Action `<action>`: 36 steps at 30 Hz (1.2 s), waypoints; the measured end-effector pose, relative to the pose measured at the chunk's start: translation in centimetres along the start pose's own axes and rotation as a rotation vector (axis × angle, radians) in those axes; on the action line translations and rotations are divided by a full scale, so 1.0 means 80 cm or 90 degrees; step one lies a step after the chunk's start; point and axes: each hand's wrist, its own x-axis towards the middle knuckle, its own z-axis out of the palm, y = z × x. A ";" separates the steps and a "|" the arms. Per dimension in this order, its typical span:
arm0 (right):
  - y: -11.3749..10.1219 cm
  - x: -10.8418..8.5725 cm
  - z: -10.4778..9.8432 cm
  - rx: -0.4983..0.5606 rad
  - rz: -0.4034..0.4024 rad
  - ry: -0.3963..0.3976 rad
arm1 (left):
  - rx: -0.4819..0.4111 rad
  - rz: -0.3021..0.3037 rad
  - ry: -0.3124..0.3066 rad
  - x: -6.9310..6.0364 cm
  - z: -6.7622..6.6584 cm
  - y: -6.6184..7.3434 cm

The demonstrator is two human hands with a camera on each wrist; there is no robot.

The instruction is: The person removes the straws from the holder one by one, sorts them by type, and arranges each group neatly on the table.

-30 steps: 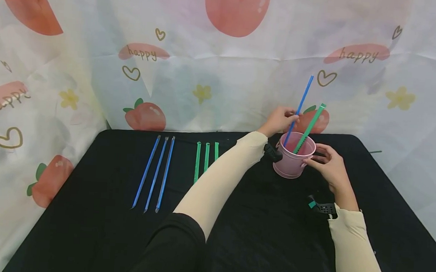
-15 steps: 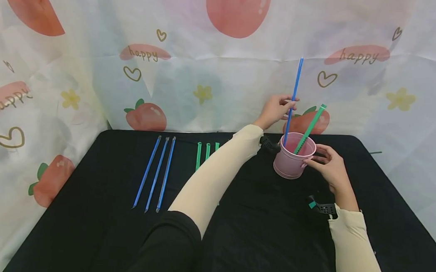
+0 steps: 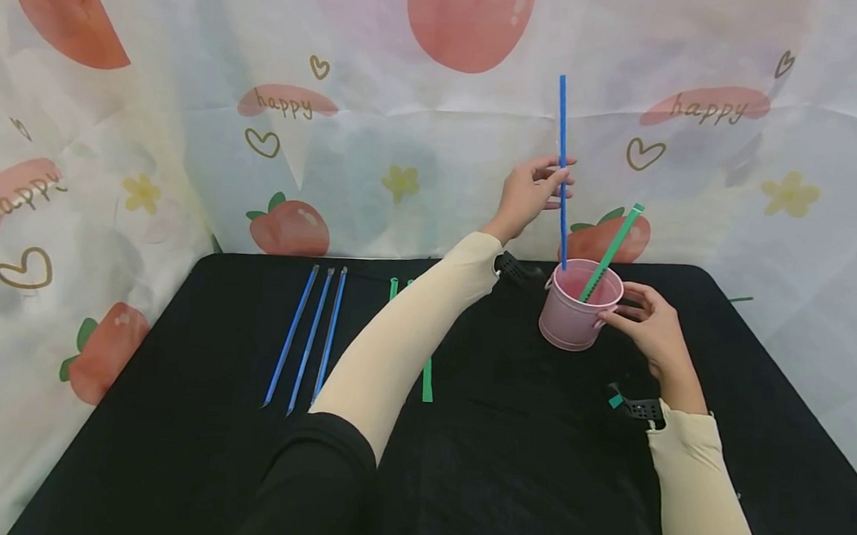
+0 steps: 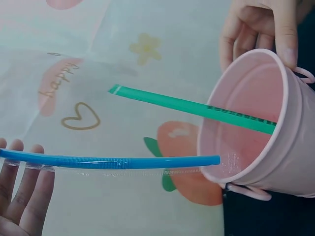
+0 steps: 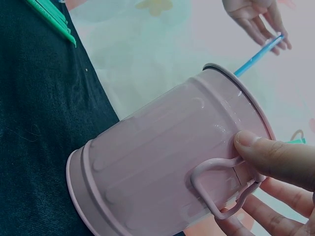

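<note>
My left hand (image 3: 527, 196) pinches a blue bendy straw (image 3: 563, 116) in a clear wrapper, held nearly upright. Its lower end is just at the mouth of a small pink bucket (image 3: 568, 321); the left wrist view has that blue end (image 4: 211, 161) overlapping the near inside wall. A green wrapped straw (image 3: 614, 250) leans inside the bucket, its top pointing right. With thumb and fingers, my right hand (image 3: 649, 330) grips the bucket's rim by the side handle (image 5: 216, 162). The bucket stands upright on the black table.
On the table's left lie several blue straws (image 3: 291, 337) in a row. Green straws (image 3: 427, 382) lie beside them, partly hidden by my left forearm. A printed cloth (image 3: 463, 180) hangs behind the table's back edge.
My left hand has moved up and left, drawing the blue straw upward from deep in the bucket to its mouth, and from tilted to nearly upright. The right hand and bucket stay put.
</note>
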 end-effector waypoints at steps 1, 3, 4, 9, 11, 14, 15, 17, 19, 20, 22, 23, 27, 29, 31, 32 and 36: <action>0.000 0.000 0.000 0.000 0.001 0.000 | -0.004 0.001 0.006 -0.001 -0.003 0.003; -0.001 0.001 0.000 0.001 0.002 -0.001 | -0.011 0.000 0.014 -0.003 -0.008 0.007; -0.001 0.001 0.000 0.001 0.003 -0.001 | -0.014 0.000 0.018 -0.002 -0.011 0.008; -0.002 0.002 -0.001 -0.001 0.003 0.000 | -0.037 0.006 0.013 -0.008 -0.024 0.015; -0.003 0.002 -0.002 -0.003 0.005 0.001 | -0.043 0.007 0.008 -0.012 -0.029 0.019; -0.003 0.001 -0.004 -0.006 0.011 0.001 | -0.040 0.007 0.002 -0.018 -0.035 0.021; -0.003 0.001 -0.004 -0.007 0.012 0.000 | -0.040 0.009 0.000 -0.018 -0.036 0.019; -0.002 0.001 -0.004 -0.008 0.014 0.000 | -0.040 0.009 -0.005 -0.017 -0.040 0.011; -0.002 0.001 -0.004 -0.010 0.016 -0.002 | -0.042 0.011 -0.011 -0.016 -0.043 -0.001; -0.001 0.000 -0.004 -0.010 0.017 -0.003 | -0.043 0.011 -0.014 -0.016 -0.044 -0.006; 0.000 0.000 -0.004 -0.010 0.018 -0.005 | -0.042 0.009 -0.017 -0.019 -0.047 -0.014; 0.000 0.000 -0.003 -0.010 0.018 -0.006 | -0.039 0.007 -0.018 -0.022 -0.049 -0.016; 0.002 0.000 -0.002 -0.005 0.016 -0.011 | -0.026 -0.002 -0.028 -0.039 -0.056 -0.022; 0.002 0.001 -0.001 -0.002 0.015 -0.011 | -0.017 -0.004 -0.036 -0.048 -0.060 -0.026; 0.002 0.001 -0.001 0.000 0.012 -0.011 | -0.007 -0.008 -0.041 -0.058 -0.065 -0.032; 0.002 0.001 -0.001 0.001 0.011 -0.010 | -0.004 -0.007 -0.043 -0.063 -0.069 -0.035; 0.001 0.002 -0.001 -0.001 0.009 -0.007 | 0.001 -0.017 -0.046 -0.083 -0.083 -0.046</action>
